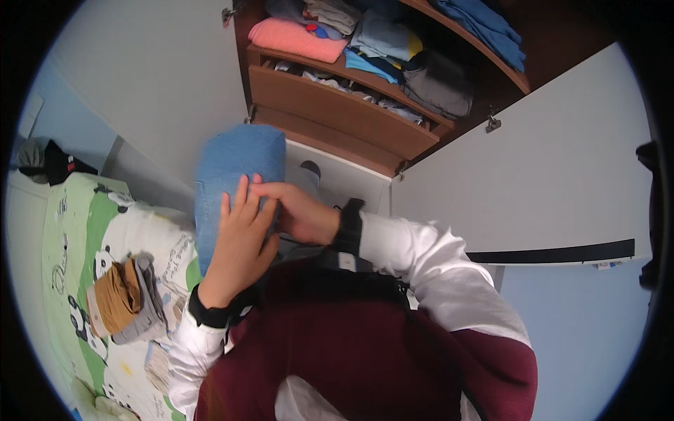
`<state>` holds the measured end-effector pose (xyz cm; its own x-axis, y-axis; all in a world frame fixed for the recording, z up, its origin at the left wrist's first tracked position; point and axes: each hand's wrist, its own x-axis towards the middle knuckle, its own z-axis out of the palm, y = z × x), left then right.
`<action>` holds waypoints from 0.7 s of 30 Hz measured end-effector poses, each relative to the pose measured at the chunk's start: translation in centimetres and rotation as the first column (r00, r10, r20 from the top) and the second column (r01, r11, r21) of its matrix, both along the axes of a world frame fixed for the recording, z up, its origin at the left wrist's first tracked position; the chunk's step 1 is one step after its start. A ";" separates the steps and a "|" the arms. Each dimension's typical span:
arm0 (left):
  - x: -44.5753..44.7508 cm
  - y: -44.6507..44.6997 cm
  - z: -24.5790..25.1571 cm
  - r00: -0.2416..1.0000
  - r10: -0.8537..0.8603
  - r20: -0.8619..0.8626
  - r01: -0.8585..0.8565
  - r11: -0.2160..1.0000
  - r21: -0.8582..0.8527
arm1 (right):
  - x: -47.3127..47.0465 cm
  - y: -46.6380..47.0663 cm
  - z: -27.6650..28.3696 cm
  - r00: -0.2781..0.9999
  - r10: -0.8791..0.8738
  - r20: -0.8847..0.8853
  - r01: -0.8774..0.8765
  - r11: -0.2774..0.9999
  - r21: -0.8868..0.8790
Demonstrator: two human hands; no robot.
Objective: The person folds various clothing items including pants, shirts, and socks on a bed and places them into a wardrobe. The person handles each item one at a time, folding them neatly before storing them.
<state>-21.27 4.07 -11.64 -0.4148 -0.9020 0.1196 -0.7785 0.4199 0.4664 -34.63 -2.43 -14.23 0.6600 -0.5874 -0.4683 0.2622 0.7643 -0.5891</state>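
A folded blue denim garment (239,152) is held up in front of my body, above the floor between the bed and the wardrobe. My left hand (239,244) lies flat on its near face with the fingers extended. From the right side, my right hand (303,210) grips the garment's edge, its thumb on top and its other fingers hidden beneath. The fingertips of my left hand and my right thumb nearly meet near the middle of the denim. Black straps circle both wrists.
Ahead stands an open wardrobe with folded clothes on its shelves, a salmon towel (300,39) among them. Its drawer (337,100) is pulled partly out. A left door (158,79) and a right door (526,173) flank me. Folded brown trousers (116,297) lie on the panda-print bed (142,226).
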 end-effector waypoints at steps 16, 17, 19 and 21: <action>9.2 2.3 -5.2 0.634 0.682 -0.364 -0.158 0.576 0.802 | -37.0 -23.7 -4.9 0.151 -0.917 0.369 0.988 0.135 -0.069; 9.1 2.1 -5.7 0.614 0.701 -0.361 -0.162 0.560 0.812 | -39.2 -26.1 -5.8 0.082 -0.926 0.368 0.995 0.057 -0.078; 8.6 1.8 -6.7 0.521 0.749 -0.410 -0.121 0.541 0.832 | -43.4 -30.3 -8.6 0.028 -0.925 0.380 0.995 -0.011 -0.100; 8.2 1.1 -7.3 0.558 0.786 -0.265 -0.170 0.421 0.891 | -47.2 -33.8 -12.0 -0.004 -0.913 0.409 0.998 -0.031 -0.059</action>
